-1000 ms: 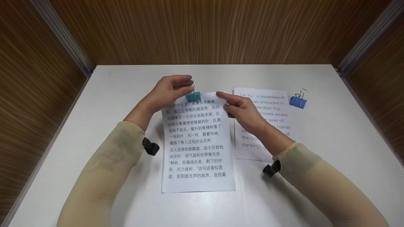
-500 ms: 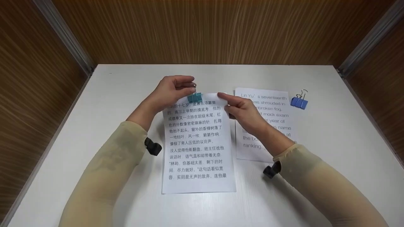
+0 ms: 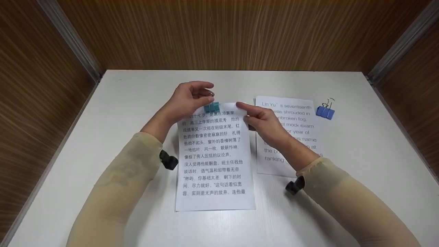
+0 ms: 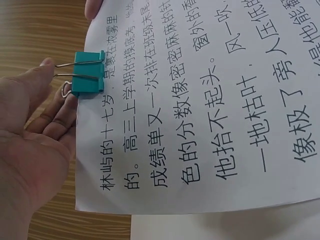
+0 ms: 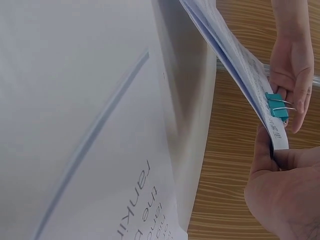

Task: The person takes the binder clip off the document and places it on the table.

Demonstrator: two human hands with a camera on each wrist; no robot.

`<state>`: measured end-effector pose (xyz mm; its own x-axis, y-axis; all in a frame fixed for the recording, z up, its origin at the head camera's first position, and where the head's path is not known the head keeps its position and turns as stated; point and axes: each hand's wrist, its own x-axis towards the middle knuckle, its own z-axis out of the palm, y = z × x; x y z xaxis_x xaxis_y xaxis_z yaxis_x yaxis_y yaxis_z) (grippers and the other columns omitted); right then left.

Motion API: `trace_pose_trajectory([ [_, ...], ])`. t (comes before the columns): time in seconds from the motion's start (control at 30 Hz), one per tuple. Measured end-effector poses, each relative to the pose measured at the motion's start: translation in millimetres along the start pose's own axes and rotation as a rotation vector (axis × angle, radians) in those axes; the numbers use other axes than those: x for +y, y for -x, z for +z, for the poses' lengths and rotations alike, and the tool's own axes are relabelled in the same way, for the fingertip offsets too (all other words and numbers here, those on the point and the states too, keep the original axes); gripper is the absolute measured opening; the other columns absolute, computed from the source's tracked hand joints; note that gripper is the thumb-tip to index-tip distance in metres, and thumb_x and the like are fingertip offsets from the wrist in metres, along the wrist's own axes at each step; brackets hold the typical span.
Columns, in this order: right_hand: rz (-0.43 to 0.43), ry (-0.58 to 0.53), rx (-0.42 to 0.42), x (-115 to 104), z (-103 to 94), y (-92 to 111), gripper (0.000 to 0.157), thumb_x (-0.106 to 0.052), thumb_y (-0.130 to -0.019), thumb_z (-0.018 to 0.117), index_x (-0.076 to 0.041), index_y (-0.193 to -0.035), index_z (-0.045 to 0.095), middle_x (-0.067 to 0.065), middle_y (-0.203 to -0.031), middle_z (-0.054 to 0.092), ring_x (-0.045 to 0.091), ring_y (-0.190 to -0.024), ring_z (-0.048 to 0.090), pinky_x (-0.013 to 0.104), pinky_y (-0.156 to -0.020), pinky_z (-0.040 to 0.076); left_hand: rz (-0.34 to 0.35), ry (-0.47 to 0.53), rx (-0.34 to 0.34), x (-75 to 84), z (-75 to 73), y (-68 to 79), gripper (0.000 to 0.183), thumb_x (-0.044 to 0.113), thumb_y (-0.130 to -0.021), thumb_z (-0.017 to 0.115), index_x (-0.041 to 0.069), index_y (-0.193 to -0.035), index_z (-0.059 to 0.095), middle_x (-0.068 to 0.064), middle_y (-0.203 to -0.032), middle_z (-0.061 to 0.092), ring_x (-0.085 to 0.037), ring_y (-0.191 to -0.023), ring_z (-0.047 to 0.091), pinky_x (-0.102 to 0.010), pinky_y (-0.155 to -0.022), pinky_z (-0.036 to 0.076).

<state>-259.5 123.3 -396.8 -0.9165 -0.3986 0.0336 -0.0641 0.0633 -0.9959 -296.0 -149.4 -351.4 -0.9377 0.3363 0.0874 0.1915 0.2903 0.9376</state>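
Observation:
A teal binder clip (image 3: 212, 107) sits on the top edge of a sheaf of paper (image 3: 212, 164) printed with Chinese text. My left hand (image 3: 187, 101) holds the clip by its wire handles; in the left wrist view the thumb (image 4: 42, 75) is at the front handle's end, with curled fingers behind. My right hand (image 3: 265, 121) pinches the sheaf near its top right corner, index finger along the edge. Seen from the right wrist, the sheaf (image 5: 235, 65) is raised at its clipped end, its layers slightly apart.
A second sheaf with English text (image 3: 274, 164) lies right of the first, partly under my right forearm. Beyond it a blue binder clip (image 3: 325, 112) rests on the white table (image 3: 144, 89). Wood-grain panels (image 3: 233, 34) enclose the back and sides.
My left hand has shifted slightly right, its thumb nearer the teal clip. The right hand keeps its pinch on the sheaf, almost still.

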Motion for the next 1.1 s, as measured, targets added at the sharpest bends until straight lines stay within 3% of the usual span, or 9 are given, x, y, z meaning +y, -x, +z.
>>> trace_pose_trajectory([
  [0.23,-0.008,0.024,-0.019,3.0,0.9,-0.6,0.046,-0.001,-0.098,0.050,-0.024,-0.138,0.056,0.003,-0.134,0.059,0.022,-0.117,0.061,0.033,-0.094,0.051,0.036,-0.049,0.073,3.0,-1.3,-1.3,0.038,0.024,-0.091,0.071,0.023,-0.127,0.062,0.001,-0.112,0.066,-0.011,-0.103,0.062,-0.025,-0.095,0.047],
  [0.43,0.002,0.021,-0.005,6.8,-0.1,-4.2,0.047,0.000,-0.098,0.049,-0.023,-0.139,0.056,0.003,-0.132,0.061,0.021,-0.116,0.061,0.033,-0.093,0.052,0.041,-0.029,0.155,5.2,-22.8,6.1,0.043,0.022,-0.091,0.071,0.021,-0.132,0.059,-0.001,-0.115,0.065,-0.011,-0.106,0.061,-0.023,-0.096,0.047],
  [0.6,0.028,0.026,0.029,9.9,-4.8,-7.9,0.048,0.000,-0.098,0.048,-0.021,-0.141,0.054,0.002,-0.130,0.062,0.021,-0.113,0.062,0.033,-0.090,0.053,-0.026,-0.053,0.208,-4.7,-53.3,21.3,0.046,0.025,-0.090,0.071,0.022,-0.134,0.057,0.001,-0.119,0.064,-0.011,-0.111,0.060,-0.025,-0.097,0.047],
  [0.83,0.053,0.028,0.062,12.6,-13.5,-11.2,0.048,-0.001,-0.098,0.049,-0.023,-0.140,0.055,0.002,-0.132,0.061,0.021,-0.113,0.061,0.033,-0.089,0.052,-0.168,-0.032,0.261,-32.8,-99.3,50.8,0.051,0.027,-0.088,0.073,0.021,-0.135,0.056,-0.006,-0.127,0.062,-0.015,-0.116,0.058,-0.028,-0.100,0.046],
  [1.1,0.053,-0.009,0.093,11.2,-19.6,-16.2,0.049,0.002,-0.098,0.047,-0.017,-0.142,0.052,0.005,-0.135,0.058,0.023,-0.116,0.061,0.033,-0.091,0.052,-0.248,0.004,0.278,-60.3,-124.8,73.2,0.051,0.024,-0.089,0.072,0.018,-0.137,0.054,-0.011,-0.131,0.059,-0.016,-0.118,0.058,-0.026,-0.100,0.045],
])
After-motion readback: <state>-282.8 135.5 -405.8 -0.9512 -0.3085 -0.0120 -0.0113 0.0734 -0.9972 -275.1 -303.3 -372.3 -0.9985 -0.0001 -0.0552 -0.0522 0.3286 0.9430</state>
